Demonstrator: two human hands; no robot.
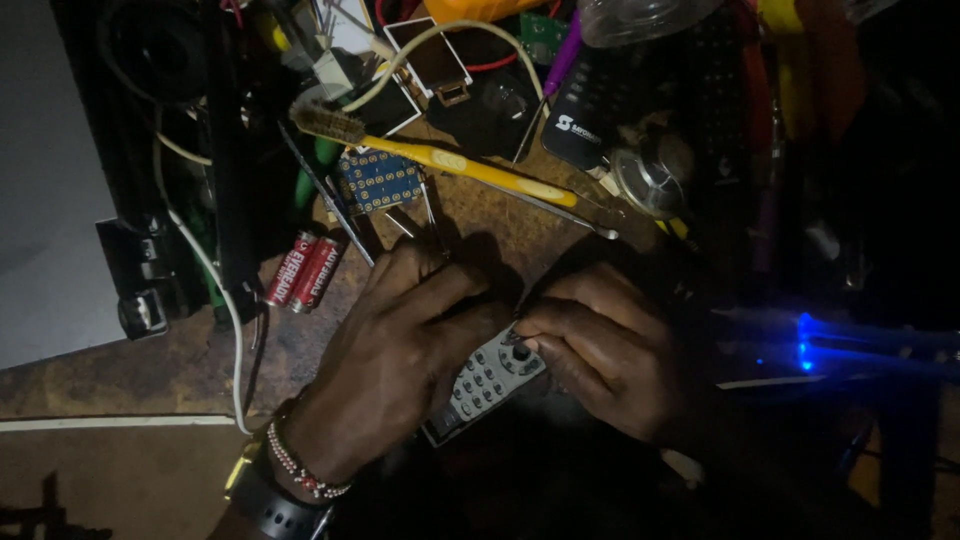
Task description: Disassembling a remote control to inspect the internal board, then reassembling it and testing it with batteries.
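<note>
Two hands of mine close on one small grey remote control with rows of rubber buttons, which lies slantwise on the worn brown wooden bench right below me. My left hand wraps over its upper-left side, fingers curled round the casing and holding it down. My right hand presses in from the other side, fingertips pinched at the round button near the remote's top end; whether they nip some small tool or only the casing I cannot tell in this dim light.

I judge I am steadying the remote while working at its top end. The next move wants a firm left grip and a small, careful push from the right fingertips.

Just above the remote's left, two red cylindrical batteries lie side by side. Further above the remote a yellow-handled toothbrush with worn bristles lies across a small blue perforated circuit board. A white cable trails down left of the remote, and well to its right a blue light glows.
</note>
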